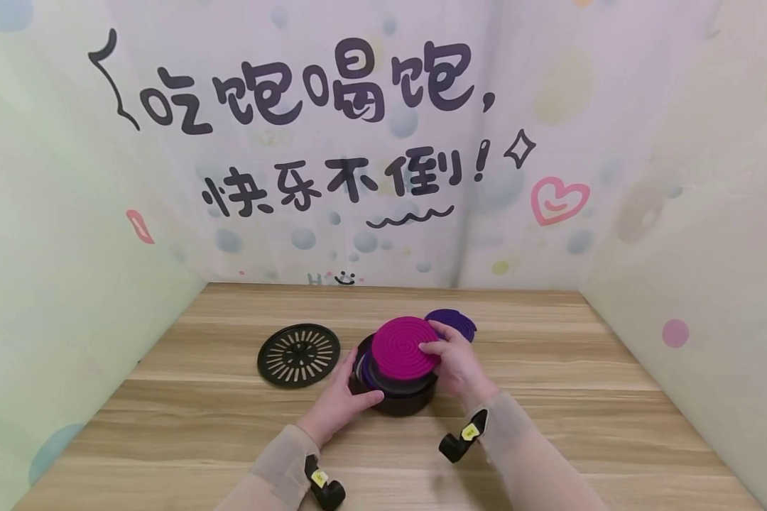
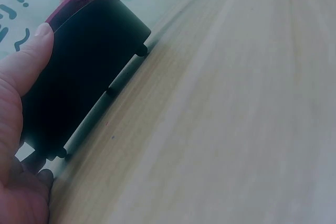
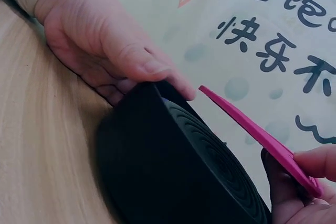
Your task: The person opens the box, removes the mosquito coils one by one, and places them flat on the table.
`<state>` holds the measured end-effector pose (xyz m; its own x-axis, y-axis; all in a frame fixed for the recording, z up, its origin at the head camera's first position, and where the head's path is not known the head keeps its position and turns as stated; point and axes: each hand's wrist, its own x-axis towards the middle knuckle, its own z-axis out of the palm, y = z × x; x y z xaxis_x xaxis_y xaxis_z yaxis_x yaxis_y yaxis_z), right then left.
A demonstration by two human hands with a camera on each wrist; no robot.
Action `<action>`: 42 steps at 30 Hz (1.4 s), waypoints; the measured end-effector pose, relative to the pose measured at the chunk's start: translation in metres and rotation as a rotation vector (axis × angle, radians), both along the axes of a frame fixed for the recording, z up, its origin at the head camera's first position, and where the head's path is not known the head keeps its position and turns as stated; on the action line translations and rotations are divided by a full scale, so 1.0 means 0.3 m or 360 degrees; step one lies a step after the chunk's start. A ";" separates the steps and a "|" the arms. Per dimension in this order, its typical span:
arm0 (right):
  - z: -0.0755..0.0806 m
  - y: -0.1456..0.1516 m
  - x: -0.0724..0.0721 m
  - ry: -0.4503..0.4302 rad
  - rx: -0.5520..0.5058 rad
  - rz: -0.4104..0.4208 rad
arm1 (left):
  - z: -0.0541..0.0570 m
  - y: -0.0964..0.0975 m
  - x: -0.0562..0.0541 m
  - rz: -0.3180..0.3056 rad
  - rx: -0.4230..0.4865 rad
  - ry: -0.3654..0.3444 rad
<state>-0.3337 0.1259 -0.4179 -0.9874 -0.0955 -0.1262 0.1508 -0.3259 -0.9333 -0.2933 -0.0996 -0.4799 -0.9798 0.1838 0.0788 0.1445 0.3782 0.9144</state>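
Right hand (image 1: 460, 365) is pinching magenta spiral coaster (image 1: 401, 348) by its right edge — disc hovering tilted above black round holder (image 1: 404, 404), whose left side left hand (image 1: 337, 402) is gripping.
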 end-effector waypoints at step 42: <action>-0.032 0.363 -0.104 -0.0263 -0.0374 -0.0614 | -0.004 0.004 0.003 0.0020 -0.0017 0.0002</action>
